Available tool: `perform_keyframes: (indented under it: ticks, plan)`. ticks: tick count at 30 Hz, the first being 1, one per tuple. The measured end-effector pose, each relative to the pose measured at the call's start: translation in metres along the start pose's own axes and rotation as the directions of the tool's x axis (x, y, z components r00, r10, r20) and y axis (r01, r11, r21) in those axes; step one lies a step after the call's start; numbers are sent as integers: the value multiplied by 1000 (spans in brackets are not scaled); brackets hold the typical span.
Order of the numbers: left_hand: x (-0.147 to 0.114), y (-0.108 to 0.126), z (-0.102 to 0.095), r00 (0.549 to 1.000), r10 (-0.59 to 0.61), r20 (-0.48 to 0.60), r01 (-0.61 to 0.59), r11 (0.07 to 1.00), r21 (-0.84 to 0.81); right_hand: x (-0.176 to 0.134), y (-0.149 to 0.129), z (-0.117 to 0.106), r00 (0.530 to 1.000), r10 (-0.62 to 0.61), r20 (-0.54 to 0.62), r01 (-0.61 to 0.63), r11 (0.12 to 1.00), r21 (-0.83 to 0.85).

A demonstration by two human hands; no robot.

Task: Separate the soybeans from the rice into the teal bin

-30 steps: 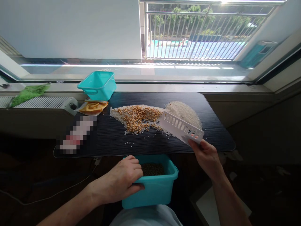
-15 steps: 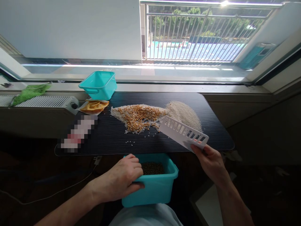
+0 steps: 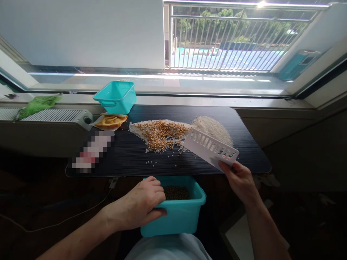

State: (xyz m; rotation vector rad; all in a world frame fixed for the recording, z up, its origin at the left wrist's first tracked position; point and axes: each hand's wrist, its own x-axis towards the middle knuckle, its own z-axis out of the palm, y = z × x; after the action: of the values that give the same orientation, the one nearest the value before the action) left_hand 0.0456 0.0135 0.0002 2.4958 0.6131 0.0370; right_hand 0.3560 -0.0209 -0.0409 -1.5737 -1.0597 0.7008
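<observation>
By the worktop's (image 3: 252, 157) near edge, the right fingers (image 3: 242, 169) grip the scraper (image 3: 208, 152), its long axis slanting far-left to just beside the beans (image 3: 158, 131) at mid-worktop, while the left fingers (image 3: 158, 196) clasp the tub (image 3: 176, 218).

- The dark counter (image 3: 253, 159), with a fine grain and rounded corners, stands against a pale windowsill (image 3: 173, 100).
- A piece of yellow-brown food (image 3: 110, 121) lies on a pale wrapper at the counter's far left corner.
- Just in front of it, a white and red item (image 3: 93, 150) is blurred into blocks.
- A green cloth (image 3: 39, 105) is draped over a white radiator (image 3: 58, 116), which has a dark round knob at its end.
- A thin white cable (image 3: 67, 219) curves through the shadow below.
- A pale flat object (image 3: 241, 236) sits low on the right.
- Outside the window, a metal railing (image 3: 231, 39) fronts trees (image 3: 225, 26) and blue ground (image 3: 252, 59); a teal box (image 3: 299, 65) stands to the right.
</observation>
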Motion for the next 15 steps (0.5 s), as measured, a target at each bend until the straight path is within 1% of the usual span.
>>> perform_keyframes:
  ticks: [4, 9, 12, 15]
  plan:
    - [0, 1, 0, 1000, -13, 8, 13, 1000, -3, 8, -1, 8, 1000, -28, 13, 28, 999, 16]
    - [-3, 0, 0, 1000, -28, 10, 28, 1000, -8, 9, -1, 7, 997, 10, 77, -13, 999, 30]
    - [-4, -1, 0, 1000, -28, 10, 28, 1000, -1, 11, 0, 7, 999, 24, 26, -25, 999, 42]
    - [-4, -1, 0, 999, -30, 14, 30, 1000, 8, 17, -1, 12, 999, 26, -20, -26, 999, 24]
